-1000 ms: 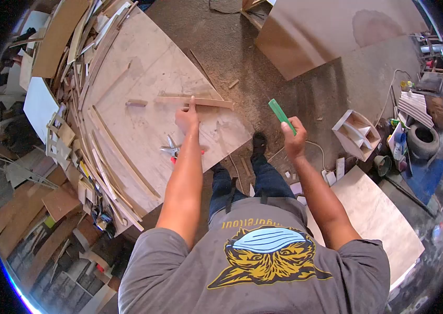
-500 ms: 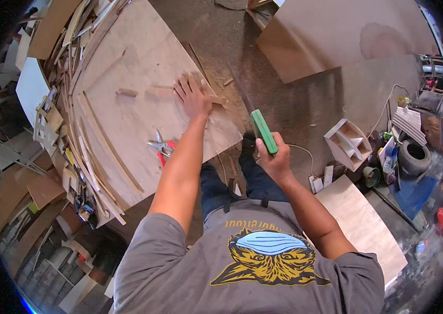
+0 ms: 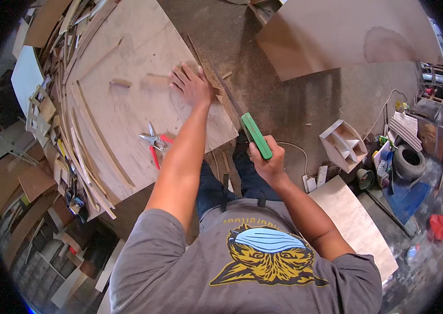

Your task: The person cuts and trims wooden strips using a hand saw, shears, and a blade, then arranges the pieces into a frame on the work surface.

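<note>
My right hand is wrapped round the green handle of a handsaw, its long thin blade slanting up and left past the edge of the plywood board. My left hand lies flat with fingers spread, pressing a short wooden strip onto the board. Most of that strip is hidden under the palm; its end sticks out at the board's edge, where the blade overlaps it. Red-handled pliers rest on the board beside my left forearm.
A small wood block and long thin strips lie on the board. Scrap wood is heaped along its left side. To the right are a wooden box with dividers, a tire and a cable. A large brown sheet stands at the upper right.
The saw has swung left, its blade now across the strip's end at the board edge. My left hand stays on the strip. The view has shifted slightly.
</note>
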Available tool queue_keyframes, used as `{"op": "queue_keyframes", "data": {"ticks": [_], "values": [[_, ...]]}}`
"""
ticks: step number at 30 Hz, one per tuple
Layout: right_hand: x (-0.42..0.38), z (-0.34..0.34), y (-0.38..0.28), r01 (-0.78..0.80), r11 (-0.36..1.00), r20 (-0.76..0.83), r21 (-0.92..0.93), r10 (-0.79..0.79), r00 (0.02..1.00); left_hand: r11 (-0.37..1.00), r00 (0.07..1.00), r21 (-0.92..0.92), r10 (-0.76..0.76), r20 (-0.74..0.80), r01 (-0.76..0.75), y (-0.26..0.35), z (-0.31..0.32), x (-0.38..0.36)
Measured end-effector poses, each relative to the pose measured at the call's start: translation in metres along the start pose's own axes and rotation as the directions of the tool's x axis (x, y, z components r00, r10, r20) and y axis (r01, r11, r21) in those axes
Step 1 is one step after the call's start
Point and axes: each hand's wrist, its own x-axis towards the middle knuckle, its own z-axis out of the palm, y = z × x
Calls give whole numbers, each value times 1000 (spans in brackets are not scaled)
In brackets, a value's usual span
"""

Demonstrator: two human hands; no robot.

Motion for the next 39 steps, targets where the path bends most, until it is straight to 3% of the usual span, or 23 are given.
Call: {"op": "queue_keyframes", "data": {"ticks": [7, 10, 19, 28, 31, 39], "values": [[-7, -7, -4, -21, 1000, 56, -11, 21, 998, 995, 1000, 98, 25, -17, -23, -2, -3, 5], [-9, -9, -7, -3, 999, 58, -46, 6, 998, 996, 997, 49, -72, -41, 74, 9, 2, 7], [-13, -14, -5, 21, 998, 82, -52, -17, 996, 996, 988, 83, 43, -150, -30, 3, 18, 9], [-12, -14, -15, 4, 999, 90, -48, 1, 996, 993, 993, 117, 16, -117, -2, 8, 14, 9], [-15, -14, -18, 16, 997, 89, -77, -9, 996, 990, 975, 138, 51, -215, -21, 3, 24, 9], [-14, -13, -25, 36, 995, 120, -93, -25, 992, 985, 976, 169, 56, -211, -20, 3, 25, 9]]}}
